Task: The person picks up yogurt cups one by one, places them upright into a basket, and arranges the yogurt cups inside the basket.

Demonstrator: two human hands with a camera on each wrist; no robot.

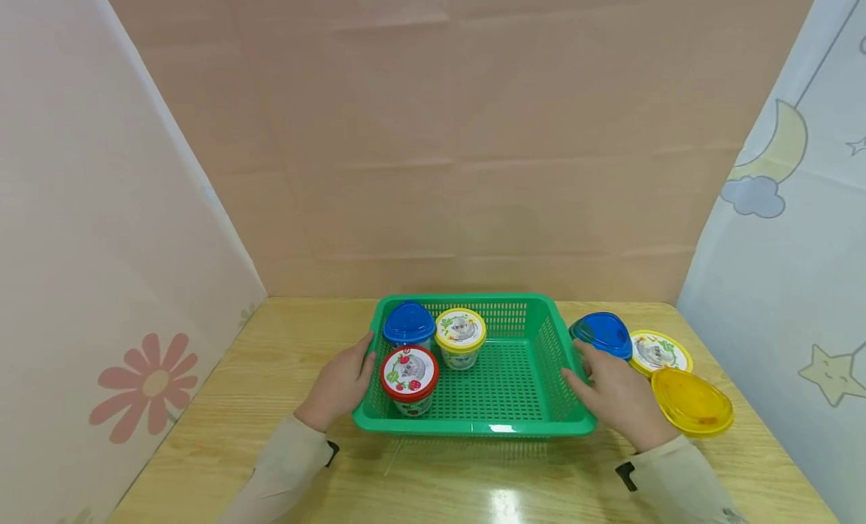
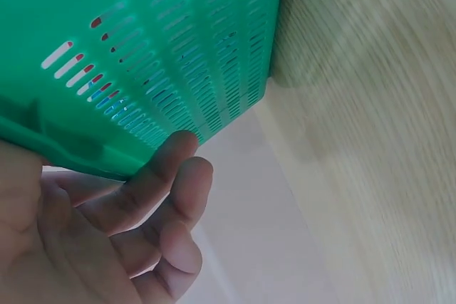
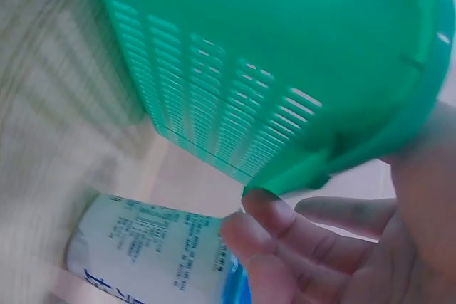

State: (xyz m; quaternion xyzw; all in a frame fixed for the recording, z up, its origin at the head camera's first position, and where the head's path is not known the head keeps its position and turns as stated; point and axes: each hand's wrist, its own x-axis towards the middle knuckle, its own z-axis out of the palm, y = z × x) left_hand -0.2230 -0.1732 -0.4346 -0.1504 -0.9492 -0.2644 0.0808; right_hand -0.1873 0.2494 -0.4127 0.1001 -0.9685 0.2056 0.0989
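Note:
A green basket [image 1: 473, 428] has the left hand [image 1: 336, 383] at its left rim and the right hand [image 1: 619, 398] at its right rim. The left wrist view shows bent fingers [image 2: 187, 183] against the outside of the basket [image 2: 142, 5], under the rim; the thumb is hidden there. Similarly, the right hand's fingers [image 3: 267, 211] curl below the rim of the basket [image 3: 285, 19]. Inside, at the left, are a blue-lidded tub [image 1: 409, 322], a yellow-rimmed tub [image 1: 461, 331] and a red-rimmed tub [image 1: 410, 372].
Right of the basket stand a blue-lidded container [image 1: 602, 334], a yellow-rimmed tub [image 1: 661, 352] and a yellow-lidded container [image 1: 693, 401]. A printed white tub [image 3: 146, 250] is close to the right fingers in the right wrist view. Cloth-like walls border the wooden table [image 1: 257, 366].

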